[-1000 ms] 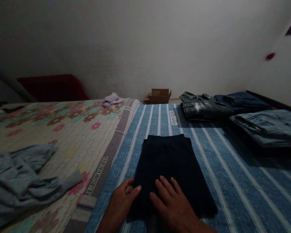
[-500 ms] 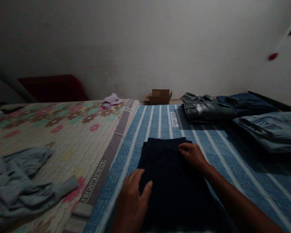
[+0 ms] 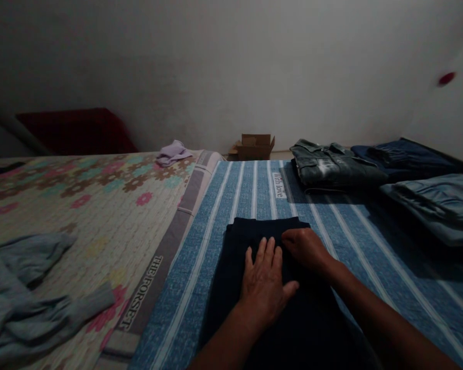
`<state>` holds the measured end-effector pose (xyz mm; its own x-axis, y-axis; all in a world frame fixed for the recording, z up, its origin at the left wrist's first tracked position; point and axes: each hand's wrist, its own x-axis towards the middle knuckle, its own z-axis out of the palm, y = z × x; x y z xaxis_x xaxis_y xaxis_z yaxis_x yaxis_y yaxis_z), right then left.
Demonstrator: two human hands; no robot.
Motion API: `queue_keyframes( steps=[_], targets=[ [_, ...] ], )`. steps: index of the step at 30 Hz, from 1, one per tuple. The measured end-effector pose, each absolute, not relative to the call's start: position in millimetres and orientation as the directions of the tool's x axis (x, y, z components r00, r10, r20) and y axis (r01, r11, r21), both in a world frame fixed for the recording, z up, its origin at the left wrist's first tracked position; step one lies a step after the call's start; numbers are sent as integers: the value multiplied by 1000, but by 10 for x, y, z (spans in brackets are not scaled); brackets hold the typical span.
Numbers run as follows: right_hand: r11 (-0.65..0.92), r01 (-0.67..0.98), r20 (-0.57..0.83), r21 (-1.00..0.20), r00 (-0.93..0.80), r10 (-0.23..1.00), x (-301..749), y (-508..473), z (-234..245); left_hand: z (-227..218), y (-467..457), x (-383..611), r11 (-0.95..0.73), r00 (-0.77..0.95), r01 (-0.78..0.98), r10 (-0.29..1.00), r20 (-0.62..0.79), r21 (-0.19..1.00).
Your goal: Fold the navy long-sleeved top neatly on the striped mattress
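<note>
A folded dark navy garment (image 3: 293, 324) lies before me on a blue striped sheet (image 3: 193, 288); its exact kind is hard to make out in the dim light. My left hand (image 3: 264, 280) rests flat on its upper middle, fingers stretched out and thumb apart. Close by, my right hand (image 3: 303, 246) is closed at the garment's upper right part, its fingertips pinching the cloth. The garment's near end runs into shadow at the bottom of the view.
Folded clothes sit at the far right: a grey-green denim piece (image 3: 332, 167), dark blue jeans (image 3: 405, 156) and a light blue denim stack (image 3: 443, 203). On the flowered cover (image 3: 139, 231) to the left lie a grey garment (image 3: 34, 303) and a lilac cloth (image 3: 173, 153). Behind stands a cardboard box (image 3: 254, 148).
My left hand has moved from the garment's left edge up and right onto its middle, fingers now flat. My right hand stays closed at nearly the same spot. The view has shifted slightly.
</note>
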<state>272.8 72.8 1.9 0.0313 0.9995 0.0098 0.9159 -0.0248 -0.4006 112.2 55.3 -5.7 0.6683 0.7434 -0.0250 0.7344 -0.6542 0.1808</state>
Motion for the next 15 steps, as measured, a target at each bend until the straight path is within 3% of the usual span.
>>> queue_keyframes(
  steps=[8, 15],
  targets=[
    [5, 996, -182, -91, -21, 983, 2615, 822, 190, -97, 569, 1129, -663, 676, 728, 736, -21, 176],
    [18, 998, -203, -64, -30, 979, 2533, 872, 194, -114, 563, 1120, -671, 687, 715, 726, -18, 195]
  ],
)
